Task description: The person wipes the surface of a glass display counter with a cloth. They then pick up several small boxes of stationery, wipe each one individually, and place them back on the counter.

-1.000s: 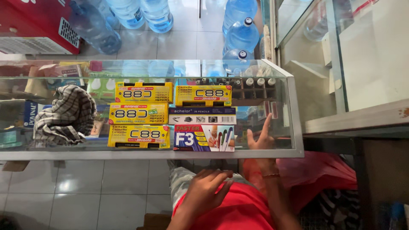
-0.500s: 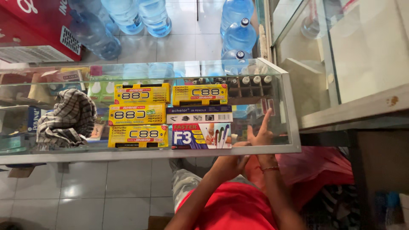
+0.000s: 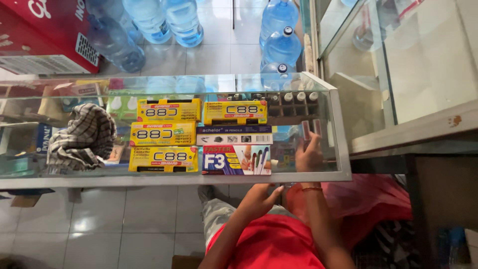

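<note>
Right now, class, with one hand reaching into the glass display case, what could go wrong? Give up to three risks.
1. The right hand is inside the case beside the stacked boxes; it could nudge the pen box or the pencil box above it out of line.
2. The forearm passes under the case's metal edge, so it might scrape there.
3. The checked cloth lies bunched on the glass top and could slide off if the case is jolted.

Right hand (image 3: 309,155) reaches inside glass display case (image 3: 338,124); left hand (image 3: 259,199) hangs below.
</note>
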